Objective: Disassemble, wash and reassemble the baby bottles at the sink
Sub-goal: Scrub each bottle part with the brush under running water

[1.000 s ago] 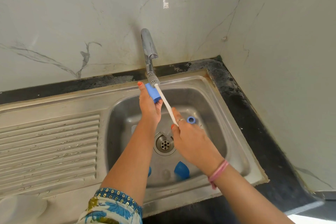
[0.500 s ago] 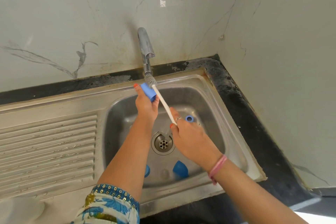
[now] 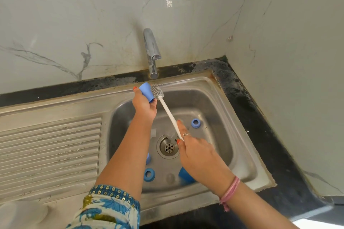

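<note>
Sink (image 3: 219,87): steel, under tap (image 3: 151,50).
Left hand (image 3: 144,105): grips blue cap (image 3: 147,92).
Right hand (image 3: 197,154): pinches brush (image 3: 168,111).
Risk: wet cap may slip.

The tap spout (image 3: 152,53) stands just beyond the left fingers (image 3: 136,89); blue rings (image 3: 195,123) and caps litter the basin floor below; the drainboard (image 3: 50,147) lies bare leftward.
</note>
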